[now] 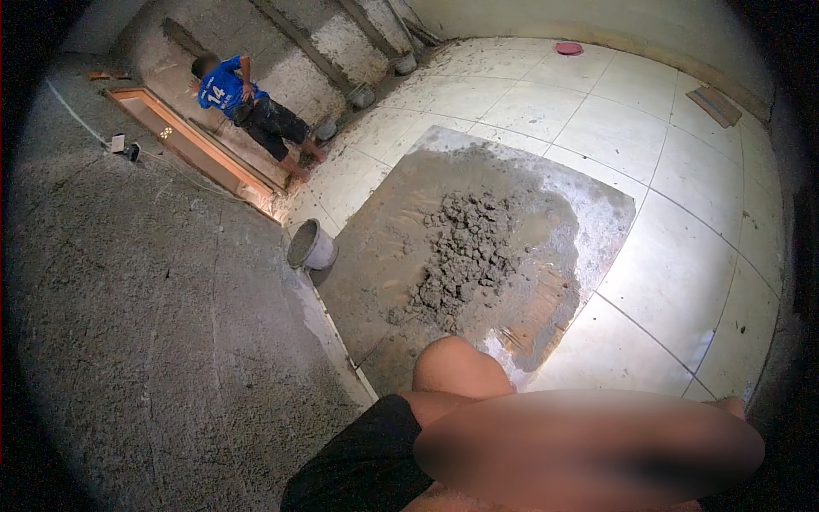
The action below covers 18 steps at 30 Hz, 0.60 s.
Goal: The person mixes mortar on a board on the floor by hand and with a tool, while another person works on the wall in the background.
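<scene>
Neither of my hands can be made out; a large blurred patch covers the lower right of the picture. My bent knee and dark shorts show beside it. Before me, a lumpy heap of wet grey mortar lies on a mortar-smeared board or sheet on the floor. Some bare brownish surface shows at its near right part. At the sheet's left edge, against the wall, stands a grey plastic bucket with a mortar-crusted rim. A small patch of skin at the blur's right edge cannot be identified.
A co-worker in a blue shirt stands by a wooden-framed opening. Several buckets line the far wall. White floor tiles carry scattered crumbs. A reddish dish and a flat board lie farther off. Rough plastered wall rises left.
</scene>
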{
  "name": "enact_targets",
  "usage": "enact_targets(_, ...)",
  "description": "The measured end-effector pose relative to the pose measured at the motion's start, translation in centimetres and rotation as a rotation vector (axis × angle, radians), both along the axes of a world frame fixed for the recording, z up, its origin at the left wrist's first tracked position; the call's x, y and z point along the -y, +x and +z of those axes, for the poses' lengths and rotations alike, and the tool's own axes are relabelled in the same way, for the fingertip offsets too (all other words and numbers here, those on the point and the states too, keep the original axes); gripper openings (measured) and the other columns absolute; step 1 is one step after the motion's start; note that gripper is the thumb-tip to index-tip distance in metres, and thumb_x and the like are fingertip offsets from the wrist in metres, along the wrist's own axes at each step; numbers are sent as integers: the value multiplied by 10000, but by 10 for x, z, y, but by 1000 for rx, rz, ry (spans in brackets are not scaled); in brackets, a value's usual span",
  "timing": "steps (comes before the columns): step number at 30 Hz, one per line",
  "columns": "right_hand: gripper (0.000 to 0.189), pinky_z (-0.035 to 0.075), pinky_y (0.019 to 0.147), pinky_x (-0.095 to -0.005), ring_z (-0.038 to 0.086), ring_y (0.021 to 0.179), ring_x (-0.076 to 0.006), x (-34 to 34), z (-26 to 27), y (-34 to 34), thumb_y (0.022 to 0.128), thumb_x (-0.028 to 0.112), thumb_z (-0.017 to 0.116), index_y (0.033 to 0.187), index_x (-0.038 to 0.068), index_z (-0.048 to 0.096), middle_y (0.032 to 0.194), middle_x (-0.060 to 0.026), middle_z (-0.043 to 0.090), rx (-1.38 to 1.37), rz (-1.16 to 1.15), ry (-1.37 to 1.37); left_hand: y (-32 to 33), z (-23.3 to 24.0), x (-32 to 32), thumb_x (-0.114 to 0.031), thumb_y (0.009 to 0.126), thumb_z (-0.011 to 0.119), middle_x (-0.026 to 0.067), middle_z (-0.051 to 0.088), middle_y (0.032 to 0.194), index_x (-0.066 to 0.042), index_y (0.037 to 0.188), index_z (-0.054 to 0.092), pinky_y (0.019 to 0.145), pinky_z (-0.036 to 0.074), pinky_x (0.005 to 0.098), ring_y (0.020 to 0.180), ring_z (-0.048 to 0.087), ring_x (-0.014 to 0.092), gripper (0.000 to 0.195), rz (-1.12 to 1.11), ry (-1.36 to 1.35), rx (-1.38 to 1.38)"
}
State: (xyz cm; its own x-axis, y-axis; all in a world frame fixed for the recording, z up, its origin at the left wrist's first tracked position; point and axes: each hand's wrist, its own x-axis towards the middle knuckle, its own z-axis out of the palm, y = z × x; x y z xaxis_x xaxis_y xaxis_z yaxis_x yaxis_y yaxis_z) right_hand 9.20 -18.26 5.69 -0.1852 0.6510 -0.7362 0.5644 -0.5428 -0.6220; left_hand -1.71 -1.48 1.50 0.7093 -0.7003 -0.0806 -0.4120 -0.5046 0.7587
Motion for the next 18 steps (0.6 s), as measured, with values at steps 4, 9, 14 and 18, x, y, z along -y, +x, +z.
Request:
enact_targets(4, 695, 488, 986, -509, 649, 1089, -437, 2, 1, 1, 888, 749, 522, 1272, 183, 649, 1135, -221, 695, 0, -9, 22, 0, 1, 0, -233, 805, 661, 190, 691, 820, -69, 979, 592, 758, 533, 515, 809, 674, 417, 248, -6, 7, -9)
enact_targets(9, 724, 457, 989, -592, 640, 1116, -439, 6, -10, 0, 865, 781, 520, 1272, 197, 649, 1162, -219, 689, 27, -6, 3, 0, 0, 0, -231, 807, 653, 189, 694, 827, -70, 978, 598, 763, 534, 513, 814, 677, 413, 242, -5, 2, -6)
enact_targets(14, 763, 409, 992, -674, 624, 1152, -445, 8, -16, 1, 840, 812, 520, 1289, 206, 636, 1195, -211, 681, 45, -4, -8, 1, -4, 0, -234, 810, 653, 181, 698, 832, -70, 984, 603, 759, 532, 513, 815, 678, 409, 245, -9, 13, -4)
enact_targets(18, 779, 400, 985, -696, 618, 1172, -437, 10, -19, 0, 830, 825, 516, 1297, 212, 632, 1219, -198, 677, 34, -10, -28, 0, -2, 0, -231, 807, 660, 180, 700, 835, -71, 989, 605, 760, 531, 512, 819, 678, 407, 249, -11, 8, -2)
